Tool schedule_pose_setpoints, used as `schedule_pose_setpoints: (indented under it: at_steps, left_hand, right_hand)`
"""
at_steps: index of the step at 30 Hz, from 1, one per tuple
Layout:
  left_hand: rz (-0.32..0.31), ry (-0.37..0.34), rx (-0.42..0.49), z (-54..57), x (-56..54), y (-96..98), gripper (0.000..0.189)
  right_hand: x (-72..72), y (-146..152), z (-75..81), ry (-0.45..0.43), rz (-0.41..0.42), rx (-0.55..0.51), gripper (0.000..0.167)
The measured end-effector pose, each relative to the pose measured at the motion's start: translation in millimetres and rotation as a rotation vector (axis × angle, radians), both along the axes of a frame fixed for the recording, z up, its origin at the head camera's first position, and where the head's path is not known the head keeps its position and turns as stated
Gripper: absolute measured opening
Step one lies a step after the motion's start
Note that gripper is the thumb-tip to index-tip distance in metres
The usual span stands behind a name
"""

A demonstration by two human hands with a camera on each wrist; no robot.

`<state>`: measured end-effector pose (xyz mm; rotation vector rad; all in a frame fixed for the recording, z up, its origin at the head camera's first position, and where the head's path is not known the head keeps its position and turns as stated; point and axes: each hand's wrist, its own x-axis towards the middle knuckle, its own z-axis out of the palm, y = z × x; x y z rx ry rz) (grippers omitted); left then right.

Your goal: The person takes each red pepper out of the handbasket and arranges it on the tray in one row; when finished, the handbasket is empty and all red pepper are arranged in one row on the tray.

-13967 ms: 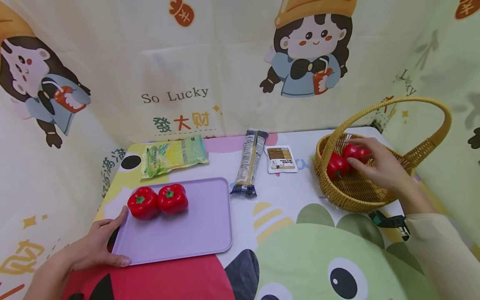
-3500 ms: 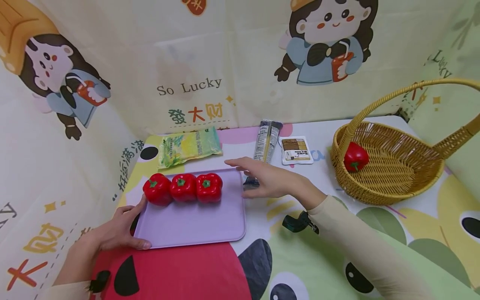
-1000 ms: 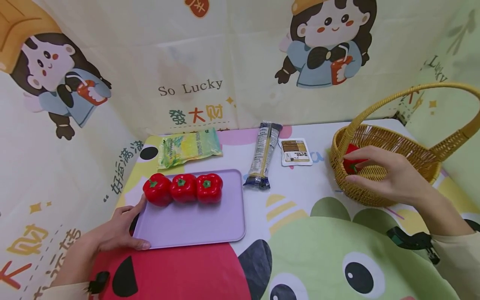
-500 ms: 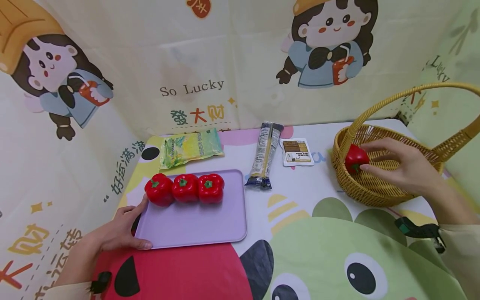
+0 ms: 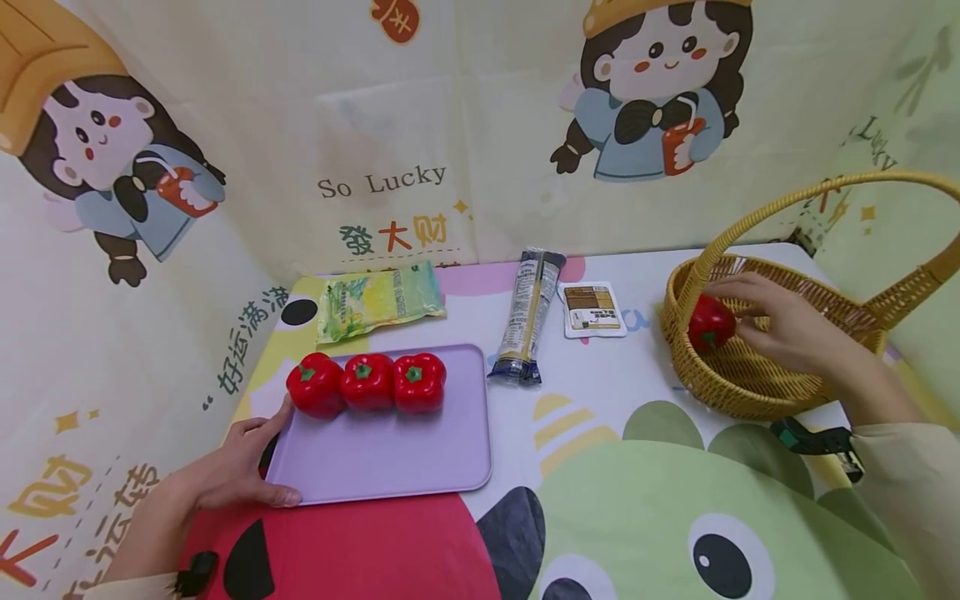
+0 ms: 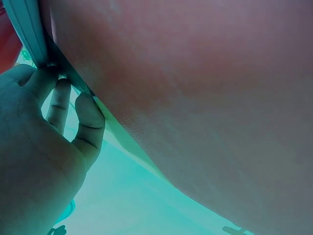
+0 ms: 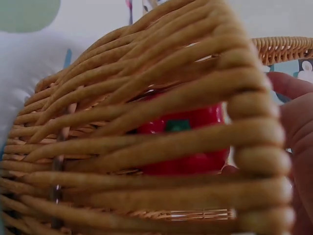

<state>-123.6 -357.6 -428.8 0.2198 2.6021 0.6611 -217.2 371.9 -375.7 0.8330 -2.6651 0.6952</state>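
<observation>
In the head view my left hand [image 5: 232,462] holds the left edge of a lilac tray [image 5: 390,462], its thumb at the near corner. The left wrist view shows this hand [image 6: 44,127] with fingers bent at the tray's edge [image 6: 29,34]. Three red bell peppers [image 5: 367,382] stand in a row along the tray's back. My right hand [image 5: 795,329] is inside the wicker basket [image 5: 720,396], fingers over and beside one more bell pepper [image 5: 708,323]. Through the weave, the right wrist view shows this pepper [image 7: 195,161] with a fingertip close to its side; firm contact is unclear.
Behind the tray lies a yellow-green packet [image 5: 382,300]. A long dark-ended packet [image 5: 528,317] and a small white-and-brown sachet [image 5: 591,309] lie between tray and basket. The basket's tall handle [image 5: 810,192] arches above the right hand. Printed cloth [image 5: 495,125] hangs behind the table.
Over the longer span, a third pepper went from basket to tray and my right hand returned to the basket. In the last second its fingers shifted around the remaining pepper. My left hand stayed put.
</observation>
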Motion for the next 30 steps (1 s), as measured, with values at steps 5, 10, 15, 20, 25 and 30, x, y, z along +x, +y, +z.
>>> schedule_pose_setpoints:
  at_steps: [5, 10, 15, 20, 25, 30]
  left_hand:
    - [0.010, -0.017, 0.011, -1.2, -0.1, 0.9, 0.141]
    - [0.027, -0.033, -0.003, -0.7, 0.3, 0.5, 0.141]
    - [0.029, -0.036, -0.004, -0.2, 0.6, -0.6, 0.141]
    - [0.016, -0.020, 0.020, -0.6, -0.5, -0.5, 0.141]
    - [0.012, -0.021, 0.033, -1.3, -0.5, -0.1, 0.141]
    - [0.009, -0.014, 0.022, -0.7, -1.4, 0.9, 0.141]
  right_hand:
    - [-2.0, -0.6, -1.6, -0.082, -0.030, 0.059, 0.056]
    - [-4.0, 0.0, -4.4, -0.124, -0.015, 0.114, 0.052]
    - [-2.7, 2.7, -7.2, -0.133, -0.020, 0.145, 0.056]
    - [-0.2, 8.5, -8.3, -0.140, -0.062, 0.172, 0.078]
    - [-0.8, 15.7, -10.8, -0.150, -0.099, 0.191, 0.086]
    - [-1.4, 20.8, -12.9, -0.110, -0.112, 0.194, 0.083]
